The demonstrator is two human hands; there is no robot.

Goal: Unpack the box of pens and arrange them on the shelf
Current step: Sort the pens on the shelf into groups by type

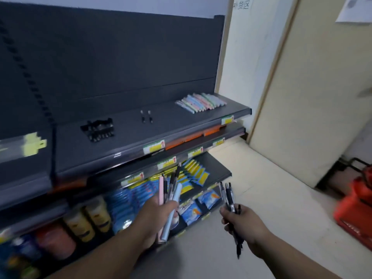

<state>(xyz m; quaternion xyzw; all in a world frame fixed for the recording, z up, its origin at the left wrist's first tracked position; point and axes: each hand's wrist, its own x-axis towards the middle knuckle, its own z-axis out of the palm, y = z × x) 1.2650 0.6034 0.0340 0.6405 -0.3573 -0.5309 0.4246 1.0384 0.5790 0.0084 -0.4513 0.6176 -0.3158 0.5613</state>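
Observation:
My left hand (156, 215) grips a mixed bunch of pens (171, 190): a pink one, a light blue one and several dark ones, their tips pointing up. My right hand (242, 223) holds a bundle of black pens (228, 195) out over the floor. Both hands are below the dark grey top shelf (181, 119). On that shelf lie a row of pastel pens (200, 102) at the right, two black pens (146, 116) in the middle and a pile of black pens (98, 128) at the left. No box is in view.
Lower shelves hold blue and yellow packets (193, 174), orange items and jars (88, 218). Yellow price tags (154, 147) line the shelf edges. A red basket (356, 206) stands on the floor at the right by a beige door (314, 93).

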